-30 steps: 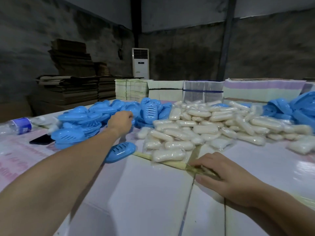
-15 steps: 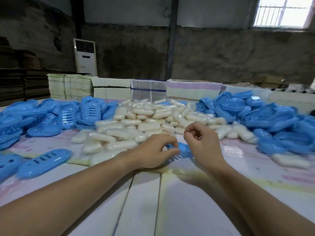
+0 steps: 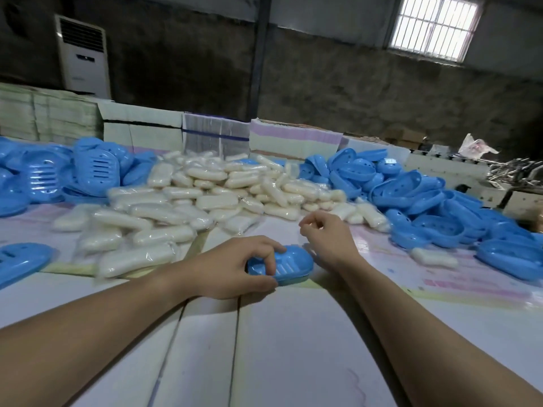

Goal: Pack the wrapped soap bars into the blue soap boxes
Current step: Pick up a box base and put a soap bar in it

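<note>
A blue slotted soap box lid (image 3: 289, 264) lies on the white table (image 3: 293, 348) in front of me. My left hand (image 3: 235, 267) grips it, fingers on top and thumb at its near edge. My right hand (image 3: 327, 235) hovers just right of it with loosely curled fingers, holding nothing. A big heap of wrapped white soap bars (image 3: 191, 201) fills the table's middle. Blue slotted lids (image 3: 94, 168) pile up at the left. Blue box bottoms (image 3: 411, 186) pile up at the right.
One loose wrapped soap bar (image 3: 435, 258) lies at the right, and a single blue lid (image 3: 20, 261) at the left edge. Stacks of flat cartons (image 3: 293, 139) line the table's far side. A standing air conditioner (image 3: 83, 54) is at the back wall.
My left hand left the lid pile at the left and now holds a blue lid in front of me. My right hand lifted off the table. The view swung right.
</note>
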Action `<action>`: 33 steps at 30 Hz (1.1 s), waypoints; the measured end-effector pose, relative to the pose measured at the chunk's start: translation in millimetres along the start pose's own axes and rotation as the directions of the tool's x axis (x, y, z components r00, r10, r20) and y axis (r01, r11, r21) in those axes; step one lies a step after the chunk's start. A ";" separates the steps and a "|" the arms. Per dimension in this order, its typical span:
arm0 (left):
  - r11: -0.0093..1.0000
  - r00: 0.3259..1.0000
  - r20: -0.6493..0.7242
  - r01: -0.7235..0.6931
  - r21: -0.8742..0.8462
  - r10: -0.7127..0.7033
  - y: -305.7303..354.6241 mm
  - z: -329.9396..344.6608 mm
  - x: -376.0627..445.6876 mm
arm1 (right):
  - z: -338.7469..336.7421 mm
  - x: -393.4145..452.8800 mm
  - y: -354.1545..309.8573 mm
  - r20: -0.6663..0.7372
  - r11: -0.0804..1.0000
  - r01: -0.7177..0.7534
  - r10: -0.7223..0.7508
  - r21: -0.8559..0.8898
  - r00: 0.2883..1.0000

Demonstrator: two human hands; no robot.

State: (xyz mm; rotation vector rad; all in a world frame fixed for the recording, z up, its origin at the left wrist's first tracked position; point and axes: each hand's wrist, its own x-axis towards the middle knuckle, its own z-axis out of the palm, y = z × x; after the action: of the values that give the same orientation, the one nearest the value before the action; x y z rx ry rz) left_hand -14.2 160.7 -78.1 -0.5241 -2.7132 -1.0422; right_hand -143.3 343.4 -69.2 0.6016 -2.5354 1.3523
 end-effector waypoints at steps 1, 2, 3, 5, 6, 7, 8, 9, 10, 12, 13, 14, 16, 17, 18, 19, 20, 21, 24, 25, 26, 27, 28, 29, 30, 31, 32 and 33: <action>1.000 1.000 0.003 0.002 -0.008 -0.002 -1.0 0.4 0.4 | -2.0 2.3 5.7 -0.028 0.999 -0.030 0.029 -0.045 0.999; 1.000 1.000 0.001 0.007 -0.022 -0.007 -2.4 0.5 0.9 | -3.8 5.7 11.6 -0.070 0.995 -0.063 0.057 -0.078 0.996; 0.999 1.000 -0.004 0.014 -0.031 -0.014 -4.3 1.0 1.2 | -5.3 10.1 16.7 -0.111 0.990 -0.097 0.085 -0.106 0.990; 1.000 1.000 -0.010 0.025 -0.014 -0.025 -5.8 2.0 1.9 | -8.1 24.1 26.9 -0.166 0.961 -0.152 0.115 -0.233 0.979; 1.000 1.000 -0.010 0.029 -0.003 -0.029 -6.0 2.5 2.2 | -9.9 31.8 32.2 -0.181 0.922 -0.191 0.136 -0.336 0.974; 0.999 0.999 -0.009 0.032 0.000 -0.032 -6.6 3.1 2.4 | -12.1 38.5 36.4 -0.195 0.872 -0.237 0.166 -0.428 0.966; 0.999 0.999 -0.006 0.037 0.000 -0.037 -6.8 3.1 2.5 | -13.5 43.9 39.0 -0.202 0.818 -0.279 0.203 -0.502 0.958; 0.999 0.999 0.000 0.039 0.000 -0.039 -6.8 3.2 2.3 | -14.2 48.1 41.7 -0.195 0.767 -0.302 0.231 -0.567 0.953; 0.999 0.999 0.003 0.036 -0.002 -0.036 -6.7 3.3 2.5 | -13.7 51.8 44.7 -0.172 0.719 -0.296 0.243 -0.629 0.955; 1.000 1.000 0.004 0.026 -0.006 -0.026 -7.0 3.4 3.2 | -10.7 58.7 48.6 -0.110 0.652 -0.256 0.257 -0.714 0.960; 1.000 1.000 0.006 0.023 -0.008 -0.023 -7.0 3.7 3.4 | -9.5 61.7 48.8 -0.088 0.642 -0.248 0.270 -0.725 0.959; 1.000 1.000 0.007 0.022 -0.009 -0.022 -7.0 3.8 3.7 | -8.7 64.8 48.9 -0.078 0.640 -0.247 0.281 -0.727 0.957; 1.000 1.000 0.008 0.023 -0.009 -0.023 -7.9 4.6 4.0 | -7.9 70.2 50.3 -0.072 0.632 -0.246 0.288 -0.735 0.955; 1.000 1.000 0.009 0.025 -0.006 -0.025 -8.4 4.6 4.1 | -7.6 72.4 51.0 -0.072 0.630 -0.248 0.291 -0.736 0.954; 1.000 1.000 0.009 0.025 -0.003 -0.025 -8.9 4.4 4.1 | -6.8 73.7 50.9 -0.076 0.630 -0.253 0.294 -0.735 0.953; 1.000 1.000 0.009 0.026 -0.004 -0.026 -9.3 4.5 4.1 | -6.1 74.1 50.6 -0.087 0.629 -0.258 0.290 -0.734 0.953; 1.000 1.000 0.008 0.028 -0.010 -0.028 -9.3 4.6 4.5 | -5.8 73.8 50.2 -0.106 0.626 -0.262 0.276 -0.734 0.955; 0.999 0.999 0.007 0.031 -0.017 -0.031 -9.2 4.9 4.6 | -5.9 72.7 49.4 -0.133 0.623 -0.266 0.252 -0.736 0.958; 0.999 0.999 0.008 0.044 -0.026 -0.044 -8.2 5.1 4.8 | -8.5 67.1 48.6 -0.209 0.627 -0.270 0.171 -0.731 0.963; 0.999 0.999 0.007 0.046 -0.025 -0.046 -7.8 5.2 4.8 | -10.0 64.7 48.7 -0.218 0.632 -0.262 0.148 -0.729 0.965; 0.999 0.999 0.004 0.046 -0.025 -0.046 -7.6 5.3 4.5 | -11.5 62.1 48.3 -0.216 0.639 -0.245 0.125 -0.729 0.968; 0.999 0.999 -0.001 0.044 -0.027 -0.044 -7.5 5.4 4.3 | -13.3 59.6 47.6 -0.206 0.646 -0.218 0.095 -0.731 0.974; 0.999 0.999 -0.009 0.042 -0.031 -0.042 -7.7 5.3 3.8 | -15.5 57.4 46.5 -0.191 0.655 -0.181 0.058 -0.734 0.980; 0.999 0.999 -0.016 0.038 -0.034 -0.039 -7.9 5.3 3.4 | -18.6 54.9 44.9 -0.170 0.666 -0.140 0.020 -0.733 0.985; 0.999 0.999 -0.020 0.035 -0.033 -0.036 -8.1 5.4 3.1 | -22.1 51.8 43.0 -0.146 0.678 -0.101 -0.011 -0.728 0.989; 0.999 0.999 -0.020 0.031 -0.024 -0.032 -8.3 5.1 2.9 | -25.5 48.2 40.8 -0.125 0.690 -0.070 -0.030 -0.721 0.992; 0.999 0.999 -0.020 0.029 -0.014 -0.029 -8.3 5.0 3.1 | -29.2 43.9 38.4 -0.105 0.700 -0.049 -0.038 -0.712 0.994; 1.000 0.999 -0.018 0.028 -0.006 -0.028 -8.4 5.0 3.1 | -32.5 39.0 35.8 -0.092 0.714 -0.038 -0.037 -0.699 0.995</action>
State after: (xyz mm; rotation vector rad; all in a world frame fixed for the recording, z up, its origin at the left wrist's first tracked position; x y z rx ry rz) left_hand -20.5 159.1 -85.9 -0.4762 -2.7101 -1.0570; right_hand -194.4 378.2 -63.5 0.3509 -2.6691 0.3015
